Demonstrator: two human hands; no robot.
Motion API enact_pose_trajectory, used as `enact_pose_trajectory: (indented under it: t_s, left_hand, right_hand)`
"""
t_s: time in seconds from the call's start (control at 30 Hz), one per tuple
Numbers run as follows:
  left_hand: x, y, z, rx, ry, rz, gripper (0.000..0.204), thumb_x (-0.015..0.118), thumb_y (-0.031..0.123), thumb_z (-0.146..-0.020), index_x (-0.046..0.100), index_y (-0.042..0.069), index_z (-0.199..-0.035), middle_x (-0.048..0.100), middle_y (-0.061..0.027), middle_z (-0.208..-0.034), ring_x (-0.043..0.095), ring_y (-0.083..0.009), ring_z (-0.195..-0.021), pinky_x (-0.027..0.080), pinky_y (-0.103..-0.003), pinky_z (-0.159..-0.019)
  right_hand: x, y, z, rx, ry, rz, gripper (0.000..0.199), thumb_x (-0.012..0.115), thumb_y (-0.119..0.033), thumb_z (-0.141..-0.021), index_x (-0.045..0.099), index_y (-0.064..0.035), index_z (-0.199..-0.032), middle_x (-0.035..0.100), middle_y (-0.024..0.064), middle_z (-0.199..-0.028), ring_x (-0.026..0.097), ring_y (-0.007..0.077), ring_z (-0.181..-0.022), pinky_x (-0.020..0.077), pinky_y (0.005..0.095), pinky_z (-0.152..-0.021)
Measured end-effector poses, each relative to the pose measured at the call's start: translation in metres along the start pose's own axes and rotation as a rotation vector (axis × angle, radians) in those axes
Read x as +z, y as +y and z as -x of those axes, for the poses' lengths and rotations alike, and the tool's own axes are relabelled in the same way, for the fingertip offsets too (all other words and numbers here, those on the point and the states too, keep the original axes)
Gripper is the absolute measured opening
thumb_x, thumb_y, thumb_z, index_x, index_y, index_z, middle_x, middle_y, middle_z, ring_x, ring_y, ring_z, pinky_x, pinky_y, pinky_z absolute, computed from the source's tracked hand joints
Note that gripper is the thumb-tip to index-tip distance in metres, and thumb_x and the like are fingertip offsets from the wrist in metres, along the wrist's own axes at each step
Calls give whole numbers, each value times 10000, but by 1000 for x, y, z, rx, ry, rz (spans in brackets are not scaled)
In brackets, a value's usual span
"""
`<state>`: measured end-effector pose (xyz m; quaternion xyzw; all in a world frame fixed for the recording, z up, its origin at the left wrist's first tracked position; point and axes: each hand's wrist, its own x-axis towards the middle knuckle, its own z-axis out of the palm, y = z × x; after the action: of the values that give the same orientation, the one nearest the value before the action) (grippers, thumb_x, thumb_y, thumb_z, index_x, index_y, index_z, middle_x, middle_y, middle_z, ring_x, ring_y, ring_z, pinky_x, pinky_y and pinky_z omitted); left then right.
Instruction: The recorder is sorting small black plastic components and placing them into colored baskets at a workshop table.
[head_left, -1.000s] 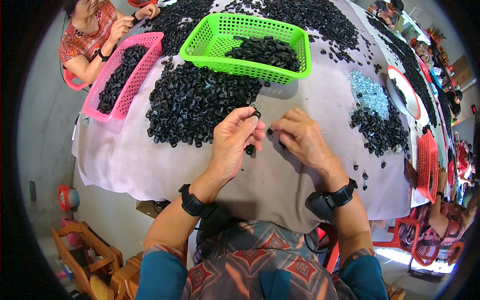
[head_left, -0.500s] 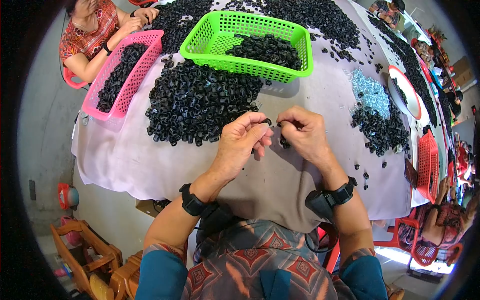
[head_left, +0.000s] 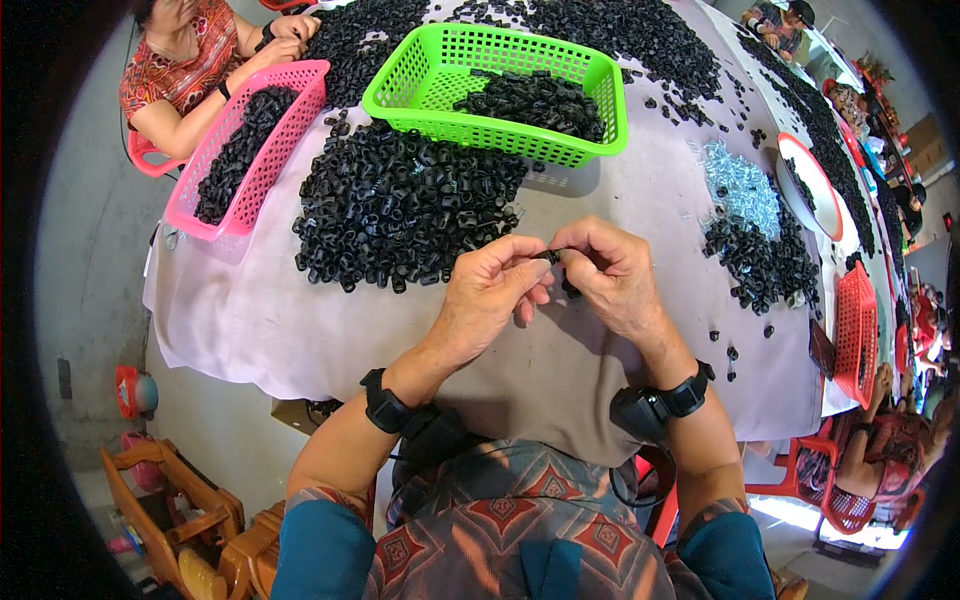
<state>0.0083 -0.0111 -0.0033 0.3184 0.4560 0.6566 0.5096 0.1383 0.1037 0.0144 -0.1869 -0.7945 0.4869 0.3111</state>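
Over the near middle of the cloth-covered table, my left hand (head_left: pixel 493 287) and my right hand (head_left: pixel 612 277) meet at the fingertips. Between them is a small black plastic part (head_left: pixel 548 256), pinched by my left thumb and forefinger and by my right fingers. Below my right fingers, more black pieces (head_left: pixel 570 289) show in part, mostly hidden by the hand. Just beyond my left hand spreads a heap of black plastic parts (head_left: pixel 400 205). A green basket (head_left: pixel 490 128) behind it holds more small black pieces.
A pink basket (head_left: pixel 245 205) of black parts stands at left, beside a co-worker's hands (head_left: pixel 285 42). At right lie clear small pieces (head_left: pixel 738 185), a black pile (head_left: pixel 765 262), a white bowl (head_left: pixel 822 185) and a red basket (head_left: pixel 855 330). The table's edge (head_left: pixel 230 375) curves round me.
My hands, slightly apart before, have come together at the fingertips, bringing the black part in my left fingers against my right fingers. The baskets and heaps stay put.
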Motion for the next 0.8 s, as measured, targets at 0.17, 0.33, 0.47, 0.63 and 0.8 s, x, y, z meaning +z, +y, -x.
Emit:
enact_pose_trajectory:
  t_s: [0.17, 0.33, 0.47, 0.63, 0.8]
  left_hand:
    - [1, 1, 1, 22, 17, -79, 215, 552, 86, -909, 560, -33, -1088, 625, -78, -830, 593, -105, -660, 498, -218, -519]
    - [1, -1, 1, 37, 35, -112, 215, 551, 83, -909, 561, -37, -1087, 624, -75, -826, 590, -100, -658, 500, -217, -524]
    - [1, -2, 1, 42, 42, -136, 211, 550, 81, -909, 566, -34, -1085, 622, -72, -822, 584, -97, -653, 501, -220, -528]
    - [2, -5, 1, 40, 56, -129, 209, 553, 109, -904, 591, -8, -1073, 616, -52, -769, 566, -66, -625, 475, -196, -503]
    - [1, -6, 2, 48, 46, -145, 223, 558, 120, -902, 584, -11, -1081, 616, -55, -764, 564, -67, -622, 480, -205, -506]
  right_hand:
    - [-1, -6, -1, -103, -11, 156, 103, 557, 6, -780, 608, -10, -868, 584, 50, -717, 531, 102, -565, 431, 247, -515]
    - [0, -5, 1, -87, -24, 130, 107, 557, 1, -783, 613, -13, -874, 588, 67, -724, 564, 127, -583, 446, 271, -522]
    - [-2, -4, 0, -62, -48, 105, 110, 559, 0, -786, 614, -12, -880, 588, 68, -726, 562, 127, -586, 446, 267, -523]
    - [-4, -4, 1, 82, -53, -29, 73, 574, -6, -800, 603, -21, -864, 590, 37, -692, 538, 83, -585, 447, 240, -526]
    - [-7, -4, 2, 117, -90, -46, 30, 581, -11, -807, 569, -18, -834, 583, 5, -682, 518, 44, -603, 440, 221, -523]
